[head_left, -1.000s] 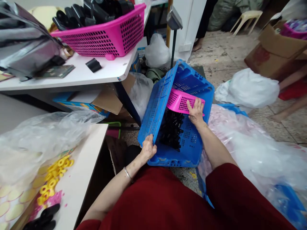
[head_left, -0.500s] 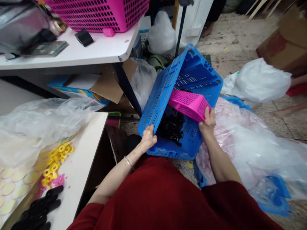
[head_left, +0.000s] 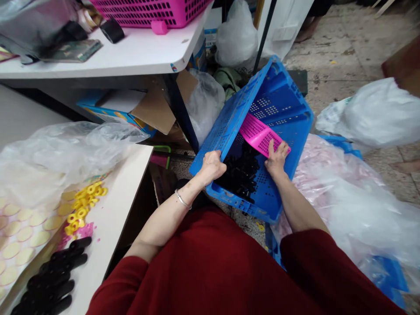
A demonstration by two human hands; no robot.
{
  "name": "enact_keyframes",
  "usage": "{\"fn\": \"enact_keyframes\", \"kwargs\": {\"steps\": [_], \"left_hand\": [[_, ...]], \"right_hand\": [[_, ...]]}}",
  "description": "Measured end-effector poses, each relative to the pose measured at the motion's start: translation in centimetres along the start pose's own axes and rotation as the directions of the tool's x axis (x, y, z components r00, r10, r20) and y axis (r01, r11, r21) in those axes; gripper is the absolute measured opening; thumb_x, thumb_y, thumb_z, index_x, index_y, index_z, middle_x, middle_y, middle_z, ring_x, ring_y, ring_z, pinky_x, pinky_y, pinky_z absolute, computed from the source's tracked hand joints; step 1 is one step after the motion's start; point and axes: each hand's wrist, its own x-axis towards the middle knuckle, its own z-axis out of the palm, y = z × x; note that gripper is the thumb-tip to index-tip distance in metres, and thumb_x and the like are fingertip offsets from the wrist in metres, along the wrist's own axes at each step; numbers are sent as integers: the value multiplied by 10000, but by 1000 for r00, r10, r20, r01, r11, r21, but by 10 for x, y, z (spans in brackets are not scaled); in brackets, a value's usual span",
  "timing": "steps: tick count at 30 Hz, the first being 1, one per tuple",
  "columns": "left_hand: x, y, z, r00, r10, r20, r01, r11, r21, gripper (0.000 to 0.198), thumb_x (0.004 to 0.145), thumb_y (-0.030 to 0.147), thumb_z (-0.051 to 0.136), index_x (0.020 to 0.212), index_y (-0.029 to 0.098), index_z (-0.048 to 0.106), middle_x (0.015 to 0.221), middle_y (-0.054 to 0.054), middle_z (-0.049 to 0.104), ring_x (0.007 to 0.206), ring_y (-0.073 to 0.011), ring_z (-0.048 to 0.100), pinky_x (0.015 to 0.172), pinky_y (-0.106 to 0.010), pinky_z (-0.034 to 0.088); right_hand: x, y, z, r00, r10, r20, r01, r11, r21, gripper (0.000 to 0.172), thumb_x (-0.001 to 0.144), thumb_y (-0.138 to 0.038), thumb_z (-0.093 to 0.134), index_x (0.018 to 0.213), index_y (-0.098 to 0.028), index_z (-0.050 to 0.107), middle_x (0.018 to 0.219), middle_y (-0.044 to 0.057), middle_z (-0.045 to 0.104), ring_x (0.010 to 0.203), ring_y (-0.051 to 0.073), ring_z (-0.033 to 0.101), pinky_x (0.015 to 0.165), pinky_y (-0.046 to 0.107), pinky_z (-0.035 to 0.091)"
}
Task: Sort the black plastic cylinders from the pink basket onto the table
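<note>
Holding a tilted crate (head_left: 234, 113) of black bits (head_left: 241, 173)
Clamping rim (head_left: 225, 146) in left hand (head_left: 211, 166), pink basket (head_left: 259, 133) in right hand (head_left: 276, 159)

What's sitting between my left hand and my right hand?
In the head view, black pieces and part of the blue crate lie between your left hand and right hand.

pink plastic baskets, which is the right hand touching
The pink perforated plastic basket inside the blue plastic crate, with the right hand on it; the other pink basket sits untouched on the white table.
</note>
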Motion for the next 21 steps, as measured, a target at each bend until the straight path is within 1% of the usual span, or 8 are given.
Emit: {"fn": "enact_keyframes", "kwargs": {"steps": [2,6,9,11,13,15,18,21], "left_hand": [[5,10,-11,1000,-25,9,25,1000,-17,268,656,53,568,892,149,649,859,-81,672,900,-245,669,766,-285,502],[10,27,-29,999,-47,23,48,999,-14,192,681,68,573,847,148,627,949,-101,677,946,-232,665,814,-279,502],[8,38,-36,998,-47,45,47,999,-2,178,699,81,574,862,142,615,988,-119,677,985,-239,661,839,-286,498],[6,42,-36,997,-64,47,62,998,31,187,704,76,573,879,134,610,1017,-135,674,1023,-249,657,853,-290,495],[5,42,-33,996,-85,39,82,995,64,192,710,72,569,889,129,606,1044,-146,669,1054,-258,654,862,-288,492],[4,40,-28,994,-97,41,93,992,81,187,715,71,562,888,130,604,1049,-148,668,1066,-263,656,859,-285,492],[4,35,-21,993,-97,64,91,992,88,184,707,67,560,871,140,598,1020,-139,671,1059,-262,661,840,-279,491],[5,30,-17,993,-101,68,95,991,90,195,695,70,561,873,144,593,1003,-134,668,1036,-261,664,819,-276,490]], "right_hand": [[-27,9,-2,998,-66,14,65,998,14,841,669,-81,531,1485,-55,330,1522,343,212,1385,554,228,1004,765,288],[-69,24,-21,980,-196,-25,197,978,72,911,661,-81,526,1530,-148,263,1529,275,249,1367,524,288,988,782,310],[-58,34,-43,967,-256,19,251,959,128,938,672,-90,516,1556,-169,213,1542,244,260,1382,491,303,1027,730,340],[-35,41,-56,975,-203,93,188,971,151,961,681,-114,528,1569,-139,162,1553,249,251,1411,486,277,1045,706,350],[-12,48,-64,977,-125,173,101,985,140,983,661,-121,541,1570,-136,167,1585,236,210,1449,510,187,1047,726,330],[-1,54,-68,968,-135,213,103,983,154,987,659,-112,533,1572,-131,159,1600,224,197,1465,475,195,1080,679,336],[-9,53,-62,966,-224,132,208,970,123,948,678,-100,520,1563,-120,182,1602,233,190,1463,438,234,1110,632,321],[-32,39,-45,973,-224,56,223,974,37,951,641,-98,564,1537,-124,248,1607,254,124,1444,524,168,1063,725,271]]}}
